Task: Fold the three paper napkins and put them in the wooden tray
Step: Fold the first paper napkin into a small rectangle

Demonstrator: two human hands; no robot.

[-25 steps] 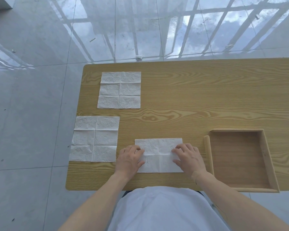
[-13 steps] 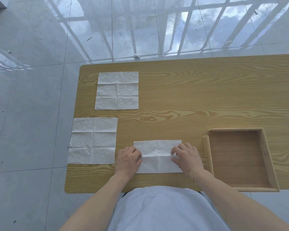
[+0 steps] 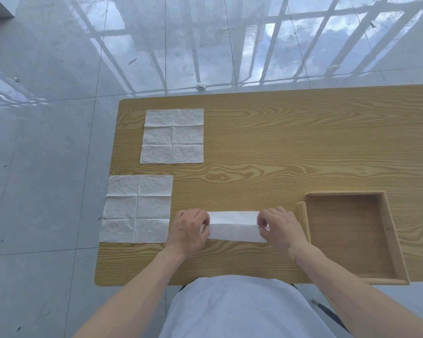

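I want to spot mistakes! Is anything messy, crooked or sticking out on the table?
Mostly tidy. One oddity: the nearer flat napkin hangs a little over the table's left edge, while the farther flat napkin lies fully on it. The wooden tray is empty. Both hands hold the napkin being folded.
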